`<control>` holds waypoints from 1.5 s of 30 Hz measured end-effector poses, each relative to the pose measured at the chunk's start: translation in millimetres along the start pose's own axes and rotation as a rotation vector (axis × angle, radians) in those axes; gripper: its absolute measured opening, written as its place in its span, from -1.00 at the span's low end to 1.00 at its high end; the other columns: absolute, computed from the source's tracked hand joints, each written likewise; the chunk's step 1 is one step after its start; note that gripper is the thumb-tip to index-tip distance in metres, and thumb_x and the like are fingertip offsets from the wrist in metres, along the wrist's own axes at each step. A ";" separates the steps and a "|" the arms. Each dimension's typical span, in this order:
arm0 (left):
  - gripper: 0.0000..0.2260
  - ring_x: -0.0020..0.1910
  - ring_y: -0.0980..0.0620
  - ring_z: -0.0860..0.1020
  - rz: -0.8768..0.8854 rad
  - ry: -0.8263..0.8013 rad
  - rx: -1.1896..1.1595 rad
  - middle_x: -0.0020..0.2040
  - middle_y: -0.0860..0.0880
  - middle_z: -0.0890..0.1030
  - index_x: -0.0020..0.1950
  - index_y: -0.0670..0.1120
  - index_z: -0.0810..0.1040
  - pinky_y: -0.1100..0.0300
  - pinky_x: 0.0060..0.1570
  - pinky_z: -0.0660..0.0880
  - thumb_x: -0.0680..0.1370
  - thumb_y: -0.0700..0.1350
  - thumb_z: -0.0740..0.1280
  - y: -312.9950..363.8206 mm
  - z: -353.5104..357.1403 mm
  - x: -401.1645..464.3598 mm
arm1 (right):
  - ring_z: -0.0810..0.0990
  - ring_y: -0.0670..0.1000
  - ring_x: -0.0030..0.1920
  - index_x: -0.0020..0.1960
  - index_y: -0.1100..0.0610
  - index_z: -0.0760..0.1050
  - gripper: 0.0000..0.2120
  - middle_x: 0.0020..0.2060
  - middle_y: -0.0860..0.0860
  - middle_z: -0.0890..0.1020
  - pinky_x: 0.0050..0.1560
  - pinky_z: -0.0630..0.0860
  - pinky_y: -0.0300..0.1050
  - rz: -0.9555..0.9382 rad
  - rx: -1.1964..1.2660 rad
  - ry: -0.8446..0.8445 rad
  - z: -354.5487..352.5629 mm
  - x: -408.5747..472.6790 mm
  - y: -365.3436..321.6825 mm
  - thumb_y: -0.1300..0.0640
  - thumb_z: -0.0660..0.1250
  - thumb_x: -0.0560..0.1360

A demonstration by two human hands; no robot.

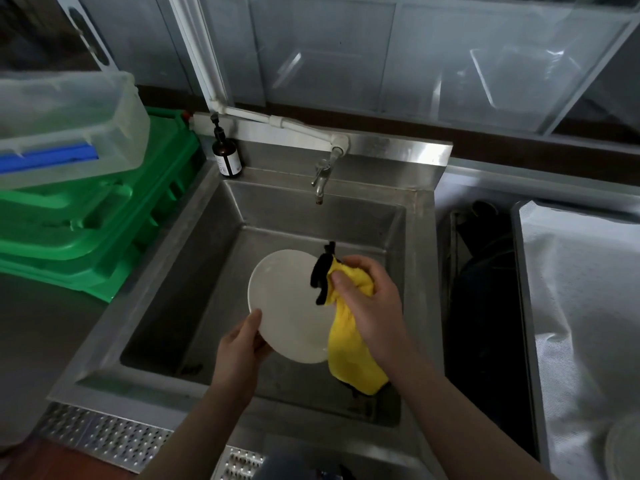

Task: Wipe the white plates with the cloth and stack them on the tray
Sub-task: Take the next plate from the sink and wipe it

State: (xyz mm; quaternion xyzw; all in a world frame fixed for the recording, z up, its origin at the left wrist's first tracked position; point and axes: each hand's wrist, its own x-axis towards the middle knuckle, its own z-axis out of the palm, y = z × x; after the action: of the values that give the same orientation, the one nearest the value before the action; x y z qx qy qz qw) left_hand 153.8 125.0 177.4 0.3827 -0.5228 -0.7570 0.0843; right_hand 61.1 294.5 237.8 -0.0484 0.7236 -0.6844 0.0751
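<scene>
Plate front and centre, white and round, tilted up over the steel sink and clear of its floor. Nearest us, both forearms reach in from the bottom edge. The left hand comes up from below, thumb laid on the plate's near-left rim, fingers hidden behind it, gripping that edge. The right hand sits just right of it, fingers curled tight around a bunched yellow cloth with a black trim, pressing the bundle against the plate's right side. A long tail of cloth hangs down past the wrist toward the sink's near wall. Further back, the tap points down over the basin, and a dark pump bottle stands on the sink's far-left corner. Off to the left, green crates are stacked on the desk with a clear plastic bin on top.
</scene>
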 end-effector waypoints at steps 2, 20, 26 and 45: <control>-0.79 -0.08 -0.01 0.70 -0.004 0.021 -0.031 -0.09 -0.10 0.74 0.04 -0.12 0.60 0.18 -0.21 0.63 0.67 -0.07 0.21 1.5 -1.1 1.0 | 0.60 -0.20 -0.14 0.02 0.04 0.55 -0.85 -0.14 -0.11 0.63 -0.18 0.52 -0.30 -0.020 0.018 0.037 -1.4 4.7 -1.8 0.14 0.45 0.48; -0.80 0.03 -0.01 0.66 -0.085 -0.036 -0.067 0.03 -0.08 0.71 0.15 -0.08 0.57 0.20 -0.18 0.64 0.67 -0.04 0.20 -1.9 7.2 -6.5 | 0.59 -0.08 -0.05 0.04 0.05 0.56 -0.92 -0.08 -0.07 0.61 -0.09 0.50 -0.16 0.192 -0.135 0.335 -95.1 -12.7 83.0 0.12 0.36 0.55; -0.78 0.02 0.01 0.67 -0.094 -0.088 0.000 0.01 -0.06 0.73 0.15 -0.07 0.58 0.13 -0.07 0.61 0.68 -0.04 0.18 -5.5 14.7 -12.0 | 0.56 0.05 0.02 0.19 0.11 0.48 -0.81 -0.01 0.03 0.57 -0.12 0.44 -0.20 0.198 -0.248 0.421 -139.9 -18.2 100.6 0.14 0.31 0.58; -0.74 0.05 -0.01 0.69 -0.122 -0.244 0.087 0.07 -0.11 0.72 0.16 -0.14 0.60 0.16 -0.09 0.63 0.67 -0.06 0.18 -15.9 24.6 -27.8 | 0.58 0.47 0.05 0.08 0.51 0.52 -0.70 0.10 0.46 0.54 -0.05 0.57 0.36 0.193 -0.991 -0.042 -158.7 -33.5 122.8 0.34 0.20 0.46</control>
State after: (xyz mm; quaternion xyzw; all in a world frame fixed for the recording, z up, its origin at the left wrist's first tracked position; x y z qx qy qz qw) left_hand 161.0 164.5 181.4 0.3222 -0.5371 -0.7784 -0.0427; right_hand 70.4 463.5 125.0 -0.0248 0.9611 -0.2473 0.1206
